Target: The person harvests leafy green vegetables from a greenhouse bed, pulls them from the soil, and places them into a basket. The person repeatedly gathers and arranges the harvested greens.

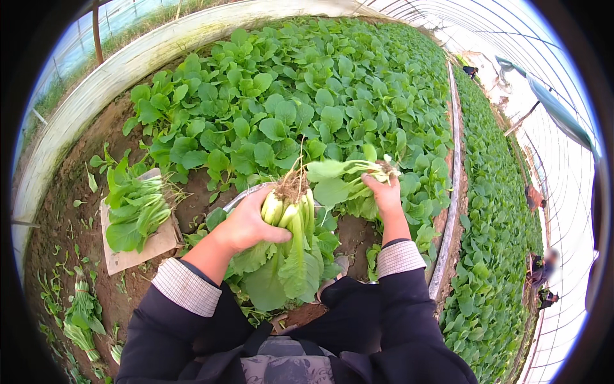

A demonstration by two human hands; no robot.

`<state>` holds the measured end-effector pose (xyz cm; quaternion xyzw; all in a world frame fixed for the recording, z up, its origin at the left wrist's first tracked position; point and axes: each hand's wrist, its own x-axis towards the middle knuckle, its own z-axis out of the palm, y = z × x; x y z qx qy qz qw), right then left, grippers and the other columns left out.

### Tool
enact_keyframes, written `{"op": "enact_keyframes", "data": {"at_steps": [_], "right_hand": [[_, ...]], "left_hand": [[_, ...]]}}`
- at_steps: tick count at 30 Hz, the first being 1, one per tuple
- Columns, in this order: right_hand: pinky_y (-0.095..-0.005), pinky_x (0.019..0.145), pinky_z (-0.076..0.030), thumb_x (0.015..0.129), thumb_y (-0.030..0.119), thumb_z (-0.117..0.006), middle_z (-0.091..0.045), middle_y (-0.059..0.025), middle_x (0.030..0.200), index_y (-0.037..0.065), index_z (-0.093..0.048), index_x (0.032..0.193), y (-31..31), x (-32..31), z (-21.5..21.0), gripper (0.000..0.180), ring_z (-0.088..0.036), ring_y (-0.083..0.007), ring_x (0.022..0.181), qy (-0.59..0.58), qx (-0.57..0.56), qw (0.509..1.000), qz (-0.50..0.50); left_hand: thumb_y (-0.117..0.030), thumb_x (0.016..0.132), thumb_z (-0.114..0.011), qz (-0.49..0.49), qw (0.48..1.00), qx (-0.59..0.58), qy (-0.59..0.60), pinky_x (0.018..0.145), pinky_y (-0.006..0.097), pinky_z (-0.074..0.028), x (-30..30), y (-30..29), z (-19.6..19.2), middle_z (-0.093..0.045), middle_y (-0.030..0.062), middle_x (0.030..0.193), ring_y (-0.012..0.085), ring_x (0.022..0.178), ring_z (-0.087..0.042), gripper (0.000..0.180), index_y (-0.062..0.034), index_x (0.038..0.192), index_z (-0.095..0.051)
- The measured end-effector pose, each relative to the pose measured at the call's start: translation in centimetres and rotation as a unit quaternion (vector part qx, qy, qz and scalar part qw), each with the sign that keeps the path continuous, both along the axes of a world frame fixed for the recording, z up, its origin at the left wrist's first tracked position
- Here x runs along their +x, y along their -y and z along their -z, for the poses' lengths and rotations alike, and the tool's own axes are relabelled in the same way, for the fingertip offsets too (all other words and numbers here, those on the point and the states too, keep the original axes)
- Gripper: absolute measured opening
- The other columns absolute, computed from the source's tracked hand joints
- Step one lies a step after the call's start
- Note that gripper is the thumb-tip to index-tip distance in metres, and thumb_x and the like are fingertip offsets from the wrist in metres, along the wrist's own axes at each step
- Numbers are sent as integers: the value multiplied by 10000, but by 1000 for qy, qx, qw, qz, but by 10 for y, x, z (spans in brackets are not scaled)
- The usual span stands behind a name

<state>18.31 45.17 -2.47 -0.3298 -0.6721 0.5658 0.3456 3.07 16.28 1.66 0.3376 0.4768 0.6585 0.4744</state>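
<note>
My left hand (244, 223) is wrapped round a thick bunch of leafy greens (295, 221), held upside down with pale stems and soil-brown roots at the top and broad leaves hanging below. To its right, my right hand (385, 194) grips a smaller lot of leafy greens (339, 174) by the root end. Those leaves point left toward the bunch, slightly blurred. How many plants the right hand holds, I cannot tell. Just beyond both hands grows a dense bed of the same greens (300, 89).
On the soil at left, a pile of pulled greens (137, 211) lies on a flat piece of cardboard (121, 259). Nearer, a tied bundle (83, 307) rests among loose leaves. A pale narrow strip (451, 185) separates a second bed (489, 211). Other people (542, 269) are at the far right.
</note>
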Motion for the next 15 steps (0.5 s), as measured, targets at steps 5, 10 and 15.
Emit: {"op": "enact_keyframes", "data": {"at_steps": [5, 10, 15], "right_hand": [[-338, 895, -453, 717, 143, -751, -633, -67, 1051, 43, -599, 1130, 27, -6, -9, 451, -581, -198, 982, 14, 2, 999, -43], [-470, 936, -360, 600, 367, -791, -638, -52, 1028, 141, -679, 964, 40, -7, -23, 443, -477, -284, 1099, 250, 410, 872, 95], [-347, 877, -446, 733, 155, -767, -653, -73, 973, 52, -603, 1076, 31, -26, -24, 394, -573, -204, 946, 20, 153, 986, 57]], "left_hand": [[9, 562, -744, 6, 1000, -30, -1, 892, 307, -458, 0, 2, -3, -599, 28, 1085, 147, 971, -571, 741, -38, 1260, -498], [19, 550, -741, 22, 999, -37, 0, 937, 313, -437, -2, 2, 1, -599, 26, 1121, 150, 1013, -568, 778, -40, 1283, -488], [37, 548, -746, 38, 999, -14, 1, 968, 315, -416, 0, -3, 4, -573, 29, 1173, 151, 1065, -543, 801, -35, 1299, -474]]}}
